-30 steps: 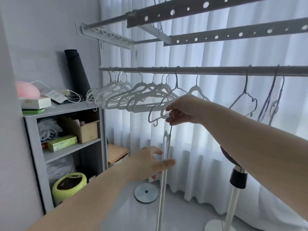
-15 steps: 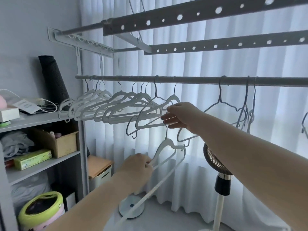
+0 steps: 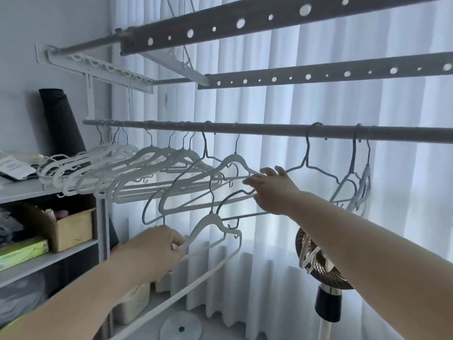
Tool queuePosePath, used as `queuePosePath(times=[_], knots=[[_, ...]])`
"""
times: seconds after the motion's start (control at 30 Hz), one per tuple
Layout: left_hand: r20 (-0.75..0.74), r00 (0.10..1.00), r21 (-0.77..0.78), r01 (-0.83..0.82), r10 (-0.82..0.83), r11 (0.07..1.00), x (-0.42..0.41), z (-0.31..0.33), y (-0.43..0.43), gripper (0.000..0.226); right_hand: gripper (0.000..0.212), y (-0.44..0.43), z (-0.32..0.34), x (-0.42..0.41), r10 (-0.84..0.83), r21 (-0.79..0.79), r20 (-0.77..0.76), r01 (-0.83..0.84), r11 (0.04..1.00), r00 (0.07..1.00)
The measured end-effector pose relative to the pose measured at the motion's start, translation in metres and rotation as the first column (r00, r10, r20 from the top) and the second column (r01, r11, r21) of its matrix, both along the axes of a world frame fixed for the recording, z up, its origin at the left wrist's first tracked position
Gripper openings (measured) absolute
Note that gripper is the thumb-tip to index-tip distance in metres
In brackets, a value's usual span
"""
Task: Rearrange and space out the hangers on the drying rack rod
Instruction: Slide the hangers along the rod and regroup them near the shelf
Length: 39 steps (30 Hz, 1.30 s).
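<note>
The left hand [image 3: 157, 251] pinches a white plastic hanger [image 3: 213, 231] below the grey metal rod [image 3: 269, 130], while the right hand [image 3: 274, 190], fingers loosely spread, touches a hung white hanger [image 3: 235, 160]; no writing is legible.

Left hand [image 3: 157, 251] pinches loose white hanger [image 3: 213, 231] below rod [image 3: 269, 131]. Right hand [image 3: 274, 190], fingers spread, touches hung white hanger [image 3: 235, 160]. Others bunched left.
</note>
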<state>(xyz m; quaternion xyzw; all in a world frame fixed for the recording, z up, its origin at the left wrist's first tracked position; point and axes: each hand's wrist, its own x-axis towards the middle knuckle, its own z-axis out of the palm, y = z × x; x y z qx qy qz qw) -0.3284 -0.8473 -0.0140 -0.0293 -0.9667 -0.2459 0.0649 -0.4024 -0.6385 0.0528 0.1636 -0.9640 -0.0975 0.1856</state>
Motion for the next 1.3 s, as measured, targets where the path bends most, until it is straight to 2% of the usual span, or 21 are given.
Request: queuePosePath(times=[0.2,0.33,0.47,0.63,0.7,0.8,0.87,0.93,1.1,1.23,1.3], knots=[[-0.030,0.996,-0.061,-0.084,0.082,0.995,-0.002,-0.003,-0.004,0.023,0.044,0.010,-0.002,-0.015,0.015,0.051,0.007,-0.016,0.999,1.000],[-0.055,0.993,-0.055,-0.107,0.104,0.993,0.004,0.001,-0.006,0.022,0.036,0.015,0.000,-0.007,0.033,0.010,0.076,-0.034,0.999,0.997],[-0.090,0.990,-0.004,-0.105,0.104,0.994,0.003,0.012,-0.002,0.021,0.031,0.016,0.008,0.007,0.037,0.032,0.163,-0.043,0.999,0.986],[-0.105,0.993,0.038,-0.048,0.051,0.998,-0.010,0.031,0.011,0.015,0.025,0.020,0.021,0.011,0.121,-0.182,0.254,-0.075,0.980,0.960],[-0.130,0.991,0.052,-0.031,0.037,0.998,-0.017,0.040,0.018,0.017,0.028,0.027,0.028,0.011,0.109,-0.205,0.191,-0.069,0.976,0.976],[-0.188,0.982,0.027,-0.006,0.011,1.000,-0.028,0.054,0.031,0.018,0.032,0.041,0.038,0.007,0.031,-0.093,-0.071,-0.038,0.995,0.997],[-0.235,0.972,-0.003,0.013,-0.014,1.000,-0.036,0.065,0.042,0.018,0.036,0.054,0.044,-0.001,0.016,-0.028,-0.257,-0.024,0.999,0.966],[-0.275,0.961,-0.018,0.034,-0.038,0.999,-0.045,0.075,0.053,0.020,0.041,0.066,0.052,-0.007,-0.046,-0.053,-0.358,0.029,0.998,0.933],[-0.347,0.934,-0.040,0.082,-0.091,0.996,-0.068,0.098,0.086,0.022,0.042,0.088,0.066,-0.018,-0.158,-0.100,-0.406,0.128,0.987,0.900],[-0.354,0.930,-0.033,0.095,-0.100,0.995,-0.083,0.105,0.113,0.035,0.040,0.099,0.073,-0.024,-0.119,-0.088,-0.408,0.091,0.992,0.905],[-0.337,0.936,-0.020,0.104,-0.105,0.994,-0.090,0.103,0.124,0.031,0.036,0.104,0.075,-0.025,-0.083,-0.076,-0.414,0.057,0.995,0.907]])
